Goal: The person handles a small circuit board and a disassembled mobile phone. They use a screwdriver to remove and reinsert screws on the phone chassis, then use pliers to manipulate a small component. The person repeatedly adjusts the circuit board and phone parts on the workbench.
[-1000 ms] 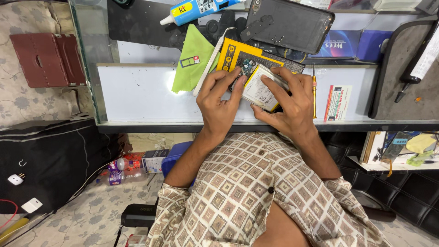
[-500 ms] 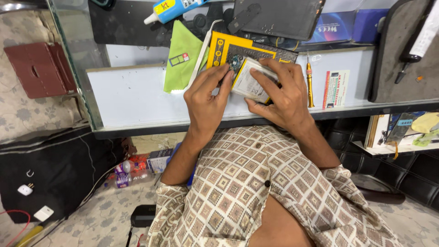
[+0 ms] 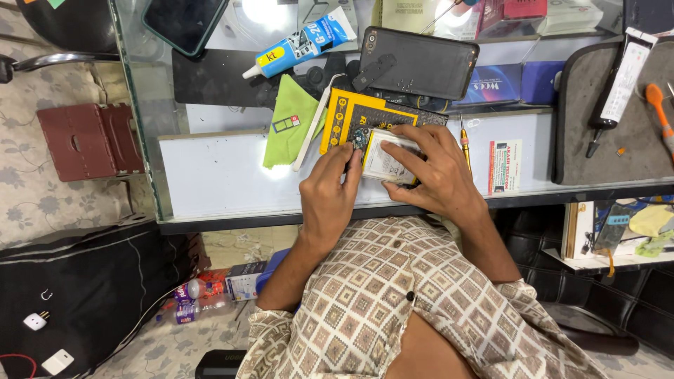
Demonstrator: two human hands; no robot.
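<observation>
An opened phone [image 3: 382, 156] with a pale battery and exposed circuitry lies on a yellow and black mat [image 3: 344, 116] at the near edge of the glass counter [image 3: 210, 182]. My right hand [image 3: 432, 172] rests over the phone's right side, fingers curled on its edge. My left hand [image 3: 330, 193] pinches at the phone's left edge with thumb and fingertips. What the fingertips grip is too small to make out.
A green cloth [image 3: 291, 119] and a white strip lie left of the mat. A glue tube [image 3: 302, 42], a black phone [image 3: 418, 62], a second phone [image 3: 184, 22], a thin screwdriver [image 3: 465, 144], a grey mat [image 3: 607, 112] with a black tube [image 3: 618, 77] surround it. A red stool [image 3: 88, 140] stands on the floor.
Both hands stay on the opened phone. The view has shifted so the counter's far items show more; my left fingers have moved to the phone's left edge.
</observation>
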